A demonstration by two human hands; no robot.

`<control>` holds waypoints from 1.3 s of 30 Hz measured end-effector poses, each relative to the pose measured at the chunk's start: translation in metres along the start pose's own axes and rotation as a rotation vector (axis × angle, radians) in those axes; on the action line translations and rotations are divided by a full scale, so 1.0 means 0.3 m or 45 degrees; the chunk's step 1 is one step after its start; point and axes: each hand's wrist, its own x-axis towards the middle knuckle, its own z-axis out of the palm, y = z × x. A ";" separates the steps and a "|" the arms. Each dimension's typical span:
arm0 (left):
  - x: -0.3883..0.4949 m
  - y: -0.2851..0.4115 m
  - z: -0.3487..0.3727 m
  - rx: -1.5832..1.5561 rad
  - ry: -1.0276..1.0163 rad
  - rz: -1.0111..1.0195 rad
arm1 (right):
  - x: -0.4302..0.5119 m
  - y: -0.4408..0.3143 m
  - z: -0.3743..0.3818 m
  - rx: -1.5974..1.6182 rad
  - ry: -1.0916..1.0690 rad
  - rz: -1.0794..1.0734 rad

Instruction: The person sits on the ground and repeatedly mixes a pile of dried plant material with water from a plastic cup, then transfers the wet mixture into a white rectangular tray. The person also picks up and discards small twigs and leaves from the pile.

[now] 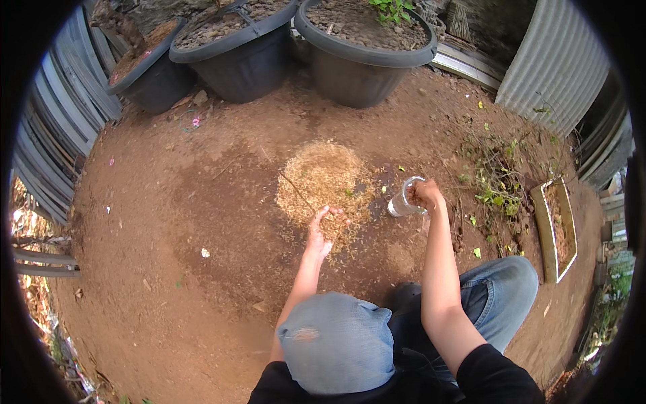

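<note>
A round heap of pale rice husks [323,171] lies on brown soil before me. At its near edge my left hand [323,232] is turned palm up and cupped, with husks in the palm. A thin dry stick [298,190] slants across the heap to the fingertips; whether they touch it I cannot tell. To the right of the heap, my right hand [425,193] is at the mouth of a tilted clear plastic cup [399,205], its fingers inside the rim. The fingers are partly hidden, so their grip on the cup is unclear.
Large black plant pots [363,76] filled with soil stand along the far side. Cut leafy twigs [499,187] lie at the right, beside a long planter box [545,232]. A corrugated sheet [555,65] leans at the upper right. Wooden slats [65,111] line the left.
</note>
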 end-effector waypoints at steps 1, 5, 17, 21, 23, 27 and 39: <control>0.004 -0.015 -0.003 0.011 -0.005 -0.030 | 0.030 0.011 0.005 -0.090 -0.040 0.036; 0.010 -0.057 -0.019 0.037 -0.037 -0.111 | 0.054 0.022 0.027 -0.046 -0.107 0.165; 0.015 -0.073 0.044 0.064 0.030 -0.104 | -0.390 -0.133 0.168 -0.125 -0.729 -0.371; 0.004 -0.062 0.055 -0.052 0.182 -0.225 | -0.448 -0.134 0.261 -0.403 -0.627 -0.613; 0.008 -0.059 0.050 -0.074 0.064 -0.177 | -0.403 -0.119 0.225 -0.298 -0.624 -0.550; 0.012 -0.058 0.038 -0.074 0.016 -0.091 | -0.152 -0.038 0.034 -0.089 -0.240 -0.373; 0.013 -0.052 0.015 -0.022 0.040 -0.148 | 0.023 -0.003 -0.010 0.018 -0.101 0.061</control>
